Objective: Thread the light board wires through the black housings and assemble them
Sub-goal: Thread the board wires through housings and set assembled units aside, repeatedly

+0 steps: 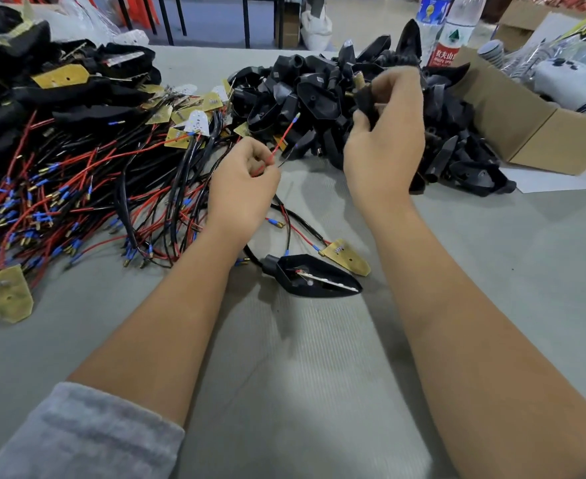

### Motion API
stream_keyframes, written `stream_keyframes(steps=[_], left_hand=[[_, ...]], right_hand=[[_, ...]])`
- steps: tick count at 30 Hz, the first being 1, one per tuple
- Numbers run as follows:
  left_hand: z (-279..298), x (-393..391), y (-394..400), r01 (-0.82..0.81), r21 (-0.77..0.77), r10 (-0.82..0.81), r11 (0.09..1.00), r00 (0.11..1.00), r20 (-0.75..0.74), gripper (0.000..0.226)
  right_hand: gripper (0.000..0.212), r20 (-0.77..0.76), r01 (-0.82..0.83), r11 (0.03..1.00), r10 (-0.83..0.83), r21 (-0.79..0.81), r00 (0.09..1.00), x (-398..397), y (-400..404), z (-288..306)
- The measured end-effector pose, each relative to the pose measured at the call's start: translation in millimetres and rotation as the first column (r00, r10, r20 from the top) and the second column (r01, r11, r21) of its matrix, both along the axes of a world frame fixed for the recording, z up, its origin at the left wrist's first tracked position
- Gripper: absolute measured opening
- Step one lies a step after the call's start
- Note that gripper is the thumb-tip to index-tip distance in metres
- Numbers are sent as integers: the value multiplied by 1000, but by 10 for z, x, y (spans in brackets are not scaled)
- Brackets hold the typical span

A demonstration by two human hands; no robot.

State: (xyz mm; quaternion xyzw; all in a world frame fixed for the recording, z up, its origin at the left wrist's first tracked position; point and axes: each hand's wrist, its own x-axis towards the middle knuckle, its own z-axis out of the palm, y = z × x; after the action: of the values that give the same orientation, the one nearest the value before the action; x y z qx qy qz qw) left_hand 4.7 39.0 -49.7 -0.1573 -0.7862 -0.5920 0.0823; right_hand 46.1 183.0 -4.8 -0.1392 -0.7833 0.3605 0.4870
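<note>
My left hand (241,178) pinches a red wire (282,138) and a thin black wire, their ends sticking up to the right. My right hand (384,133) grips a black housing (365,100) with a brass threaded stem, lifted above the table. The wire tips sit a short way left of that housing. On the table between my forearms lies another black housing (314,276) with a white light board inside it, and a yellow light board (348,257) beside it.
A tangle of red and black wires (60,202) with yellow boards fills the left. A heap of black housings (319,95) lies behind my hands. A cardboard box (540,133) and two water bottles (453,29) stand at the right.
</note>
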Motion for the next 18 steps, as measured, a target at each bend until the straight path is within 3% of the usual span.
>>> stream_keyframes(steps=[4, 7, 10, 14, 18], left_hand=[[19, 11, -19, -5, 35, 4, 999, 1000, 12, 6], [28, 13, -23, 15, 22, -15, 1000, 1000, 7, 8], [32, -1, -34, 18, 33, -18, 999, 1000, -9, 12], [38, 12, -48, 49, 44, -49, 998, 999, -4, 18], [53, 33, -37, 92, -16, -91, 996, 996, 10, 22]], right_hand=[[30, -30, 70, 997, -69, 42, 997, -15, -26, 36], [18, -29, -89, 982, 86, -169, 996, -15, -45, 10], [6, 17, -239, 896, 264, -374, 964, -35, -177, -95], [19, -67, -420, 553, 546, -720, 835, -81, -322, -224], [14, -171, -416, 322, 579, -850, 797, -73, -283, -284]])
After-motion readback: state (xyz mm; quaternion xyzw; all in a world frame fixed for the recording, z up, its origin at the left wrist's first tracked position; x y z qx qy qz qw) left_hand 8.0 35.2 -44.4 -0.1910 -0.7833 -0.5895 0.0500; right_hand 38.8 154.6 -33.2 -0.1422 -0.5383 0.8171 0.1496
